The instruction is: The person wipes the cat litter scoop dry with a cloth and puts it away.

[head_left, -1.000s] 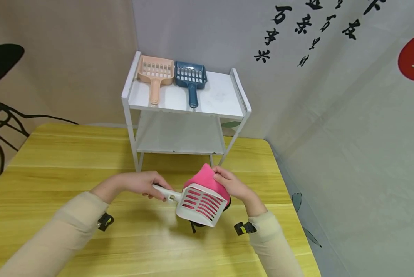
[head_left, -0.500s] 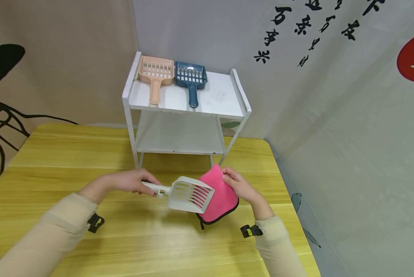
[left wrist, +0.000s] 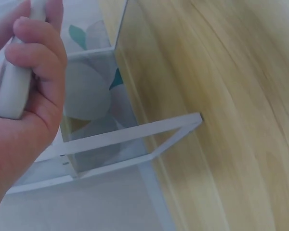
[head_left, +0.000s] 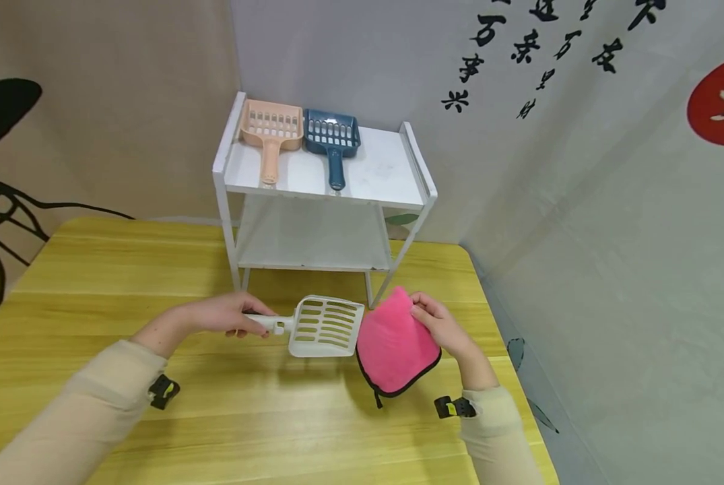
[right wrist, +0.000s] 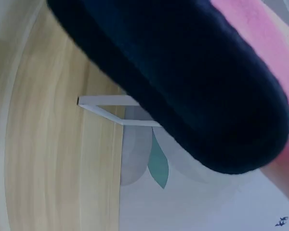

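In the head view my left hand (head_left: 225, 315) grips the handle of a white slotted litter scoop (head_left: 327, 327), held level over the table with its head pointing right. The left wrist view shows fingers curled round the white handle (left wrist: 14, 91). Just right of the scoop hangs a pink cloth (head_left: 395, 347) with a black edge and a small loop. My right hand (head_left: 443, 325) pinches it near its top right. Its dark underside (right wrist: 183, 86) fills much of the right wrist view. Cloth and scoop rim sit side by side.
A white two-tier rack (head_left: 392, 168) stands at the back of the wooden table (head_left: 216, 417). On its top shelf lie a peach litter scoop (head_left: 272, 128) and a dark blue one (head_left: 333, 135), handles toward me. A printed wall (head_left: 555, 168) rises at the right.
The pink cloth has come out from behind the scoop and moved right with my right hand. My left hand has drawn the scoop left and a little up, levelling its head.
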Tool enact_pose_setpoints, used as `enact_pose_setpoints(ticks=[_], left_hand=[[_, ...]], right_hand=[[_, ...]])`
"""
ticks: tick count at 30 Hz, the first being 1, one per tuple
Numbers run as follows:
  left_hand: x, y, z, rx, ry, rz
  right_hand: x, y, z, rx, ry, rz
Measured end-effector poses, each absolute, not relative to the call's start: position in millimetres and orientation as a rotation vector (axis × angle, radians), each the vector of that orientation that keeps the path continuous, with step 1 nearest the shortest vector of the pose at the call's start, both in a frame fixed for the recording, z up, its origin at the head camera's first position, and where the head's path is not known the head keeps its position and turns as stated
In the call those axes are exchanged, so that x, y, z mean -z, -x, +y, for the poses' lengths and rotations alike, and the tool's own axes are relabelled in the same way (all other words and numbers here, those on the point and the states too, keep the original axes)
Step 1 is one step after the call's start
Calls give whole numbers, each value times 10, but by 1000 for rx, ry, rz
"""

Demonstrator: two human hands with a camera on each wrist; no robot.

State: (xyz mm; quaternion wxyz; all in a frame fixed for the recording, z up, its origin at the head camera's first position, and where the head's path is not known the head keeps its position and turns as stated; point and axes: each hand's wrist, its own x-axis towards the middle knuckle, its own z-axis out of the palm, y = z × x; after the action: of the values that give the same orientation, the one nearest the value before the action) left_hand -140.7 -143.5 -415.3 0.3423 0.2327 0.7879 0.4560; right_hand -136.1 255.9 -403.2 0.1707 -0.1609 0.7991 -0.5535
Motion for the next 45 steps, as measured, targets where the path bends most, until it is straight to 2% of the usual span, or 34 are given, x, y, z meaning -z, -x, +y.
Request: enact_pose_setpoints(ticks=[17, 38, 45], left_hand=[[3977, 1390, -1347, -1380, -672, 1836], [3306, 1510, -671, -1617, -796, 1763], [3106, 1584, -488, -1748, -744, 1728]], right_hand=[[4101, 1321, 2651, 1499, 368, 2369], [4224, 1332, 2658, 1504, 427, 2358], [4212, 1343, 2607, 1490, 445, 2355]])
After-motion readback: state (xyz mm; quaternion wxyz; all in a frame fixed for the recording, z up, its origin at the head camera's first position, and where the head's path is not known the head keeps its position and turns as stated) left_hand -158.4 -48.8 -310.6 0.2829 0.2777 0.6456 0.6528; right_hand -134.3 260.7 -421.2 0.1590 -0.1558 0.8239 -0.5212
